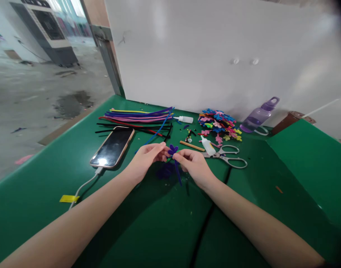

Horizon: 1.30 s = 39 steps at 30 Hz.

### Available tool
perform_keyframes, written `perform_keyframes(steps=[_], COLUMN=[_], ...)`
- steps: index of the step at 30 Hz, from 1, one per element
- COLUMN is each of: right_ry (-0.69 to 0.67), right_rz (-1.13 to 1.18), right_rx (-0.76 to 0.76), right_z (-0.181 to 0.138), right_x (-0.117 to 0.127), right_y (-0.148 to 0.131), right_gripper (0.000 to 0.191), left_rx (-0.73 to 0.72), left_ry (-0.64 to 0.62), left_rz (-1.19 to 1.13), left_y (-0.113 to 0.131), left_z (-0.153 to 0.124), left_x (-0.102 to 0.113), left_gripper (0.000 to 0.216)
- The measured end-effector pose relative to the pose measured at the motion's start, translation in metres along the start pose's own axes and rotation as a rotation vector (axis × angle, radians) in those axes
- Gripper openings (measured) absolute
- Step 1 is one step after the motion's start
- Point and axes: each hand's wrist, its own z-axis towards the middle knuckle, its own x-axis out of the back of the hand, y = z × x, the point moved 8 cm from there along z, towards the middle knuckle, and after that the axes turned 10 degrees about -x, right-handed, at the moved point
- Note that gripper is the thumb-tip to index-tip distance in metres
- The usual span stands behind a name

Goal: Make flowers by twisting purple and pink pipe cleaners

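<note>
Between my hands is a purple pipe cleaner [177, 172], its upper part bent into looped petals and its loose end hanging down. My left hand [152, 154] pinches the looped part from the left, and a bit of green shows by its fingertips. From the right, my right hand [193, 163] grips the same pipe cleaner just under the loops. Scissors [233, 162] lie beside my right hand, with their blades partly hidden behind it. A glue bottle [208, 146] and a thin wooden stick [192, 145] rest just beyond the hands.
Loose pipe cleaners [142, 117] in several colours lie at the back left, near a second glue bottle [185, 119]. A charging phone [113, 147] is on the left. Finished pipe-cleaner flowers [219, 124] are heaped at the back right, beside a purple water bottle [258, 116].
</note>
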Motion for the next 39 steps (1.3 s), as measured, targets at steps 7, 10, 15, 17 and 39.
perform_keyframes(steps=[7, 10, 15, 17, 39], right_ry=[-0.038, 0.003, 0.047, 0.052, 0.085], right_rz=[0.114, 0.08, 0.092, 0.083, 0.179], right_rx=[-0.045, -0.015, 0.027, 0.031, -0.016], right_z=[0.001, 0.0, -0.001, 0.0, -0.003], right_x=[-0.001, 0.001, 0.004, 0.004, 0.0], right_y=[0.005, 0.003, 0.003, 0.004, 0.012], right_gripper=[0.029, 0.027, 0.027, 0.028, 0.022], left_rx=[-0.08, -0.105, -0.115, -0.114, -0.205], left_ry=[-0.118, -0.136, -0.156, -0.158, -0.084], left_rz=[0.197, 0.251, 0.309, 0.328, 0.408], left_y=[0.008, 0.013, 0.016, 0.016, 0.019], left_z=[-0.003, -0.004, -0.003, -0.003, -0.005], left_x=[-0.006, -0.009, -0.01, -0.01, -0.009], left_gripper=[0.021, 0.022, 0.022, 0.022, 0.024])
